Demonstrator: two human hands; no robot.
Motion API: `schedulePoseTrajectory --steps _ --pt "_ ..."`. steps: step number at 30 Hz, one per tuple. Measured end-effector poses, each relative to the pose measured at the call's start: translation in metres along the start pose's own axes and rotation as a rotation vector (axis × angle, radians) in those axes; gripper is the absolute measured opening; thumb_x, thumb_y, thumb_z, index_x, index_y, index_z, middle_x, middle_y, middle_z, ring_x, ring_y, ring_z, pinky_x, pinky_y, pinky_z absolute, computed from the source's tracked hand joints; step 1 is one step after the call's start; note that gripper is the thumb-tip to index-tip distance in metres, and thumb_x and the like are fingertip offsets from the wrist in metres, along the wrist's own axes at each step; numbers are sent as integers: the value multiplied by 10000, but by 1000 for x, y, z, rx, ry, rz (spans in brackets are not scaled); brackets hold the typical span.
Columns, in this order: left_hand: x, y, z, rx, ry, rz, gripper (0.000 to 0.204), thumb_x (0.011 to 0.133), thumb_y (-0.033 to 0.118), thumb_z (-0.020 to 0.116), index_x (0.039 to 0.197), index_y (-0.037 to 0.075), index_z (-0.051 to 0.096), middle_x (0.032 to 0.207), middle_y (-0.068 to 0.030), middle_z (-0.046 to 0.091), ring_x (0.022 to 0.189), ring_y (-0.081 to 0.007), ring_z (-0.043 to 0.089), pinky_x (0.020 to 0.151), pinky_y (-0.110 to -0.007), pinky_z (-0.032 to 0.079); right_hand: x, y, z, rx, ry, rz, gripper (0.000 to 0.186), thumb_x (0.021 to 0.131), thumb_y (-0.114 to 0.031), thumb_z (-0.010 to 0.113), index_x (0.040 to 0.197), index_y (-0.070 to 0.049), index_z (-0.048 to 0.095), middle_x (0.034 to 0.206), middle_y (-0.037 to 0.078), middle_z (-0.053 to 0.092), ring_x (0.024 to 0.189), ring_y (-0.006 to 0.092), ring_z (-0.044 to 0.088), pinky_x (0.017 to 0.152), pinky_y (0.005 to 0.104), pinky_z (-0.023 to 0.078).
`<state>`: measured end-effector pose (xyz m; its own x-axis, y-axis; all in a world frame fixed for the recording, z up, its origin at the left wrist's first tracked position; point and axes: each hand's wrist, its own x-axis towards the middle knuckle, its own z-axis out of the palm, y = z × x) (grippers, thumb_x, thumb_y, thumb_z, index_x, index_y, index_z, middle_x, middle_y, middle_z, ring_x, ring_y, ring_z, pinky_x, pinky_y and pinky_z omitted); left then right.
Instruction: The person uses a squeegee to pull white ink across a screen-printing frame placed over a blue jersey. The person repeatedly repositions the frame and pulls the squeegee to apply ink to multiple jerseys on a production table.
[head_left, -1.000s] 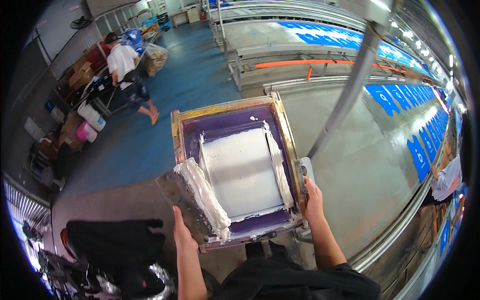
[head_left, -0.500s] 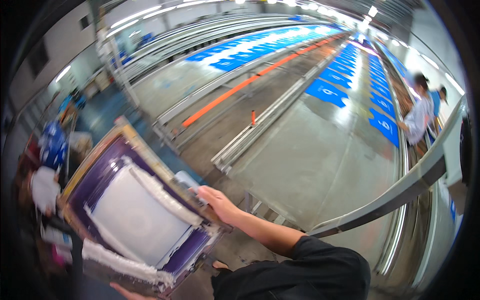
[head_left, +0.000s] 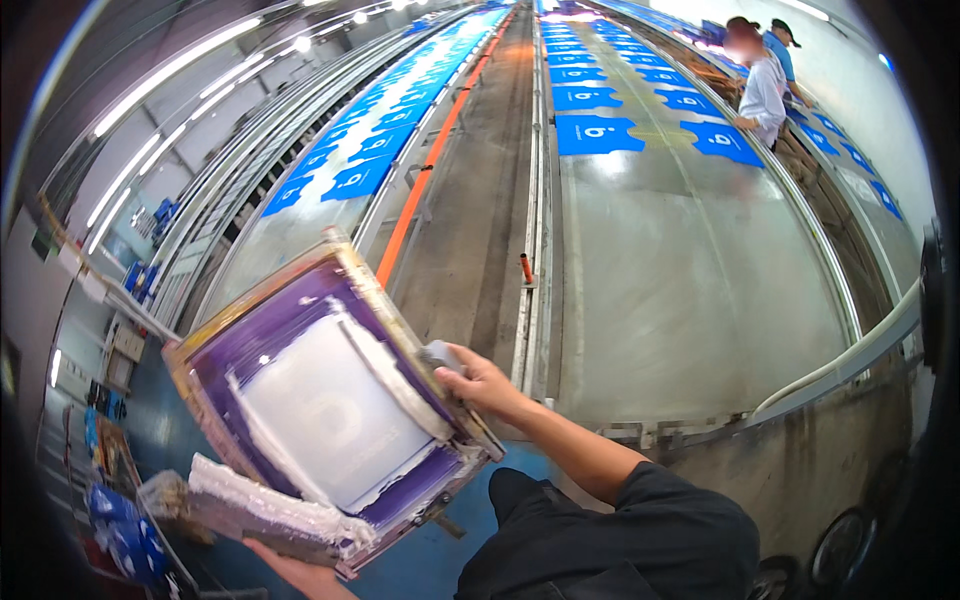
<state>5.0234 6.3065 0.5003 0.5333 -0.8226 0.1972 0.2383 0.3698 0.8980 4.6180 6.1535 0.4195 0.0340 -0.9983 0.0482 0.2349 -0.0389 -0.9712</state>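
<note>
A screen printing frame (head_left: pixel 402 312) is held up tilted in front of me, with purple mesh edges and a pale middle smeared with thick white ink. My right hand (head_left: pixel 478 382) is closed round a grey handle (head_left: pixel 440 358) on its right side. Across the lower left end lies a squeegee (head_left: pixel 265 508) thickly coated in white ink. My left hand (head_left: pixel 300 574) holds the frame from below at that end, its fingers hidden under the frame and squeegee.
A long grey printing table (head_left: pixel 680 290) stretches away on the right, with rows of blue shirt panels (head_left: pixel 600 135) bearing white prints. Another such table (head_left: pixel 270 240) runs on the left. An orange rail (head_left: pixel 405 225) lies between them. Two people (head_left: pixel 765 95) stand at the far right.
My view has turned to the right, so the tables now run nearly straight ahead. The frame stays in both hands and appears slightly further right.
</note>
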Motion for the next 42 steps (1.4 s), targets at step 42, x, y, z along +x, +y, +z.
schedulePoseTrajectory --steps 42 --pt "366 -554 1041 438 -1798 -1134 709 1031 540 683 1363 -87 672 1325 -130 717 1178 -190 664 1052 -324 488 353 -24 -396 228 2327 -216 309 1036 -308 704 1188 -42 742 979 13 680 777 71 577 638 231 455"
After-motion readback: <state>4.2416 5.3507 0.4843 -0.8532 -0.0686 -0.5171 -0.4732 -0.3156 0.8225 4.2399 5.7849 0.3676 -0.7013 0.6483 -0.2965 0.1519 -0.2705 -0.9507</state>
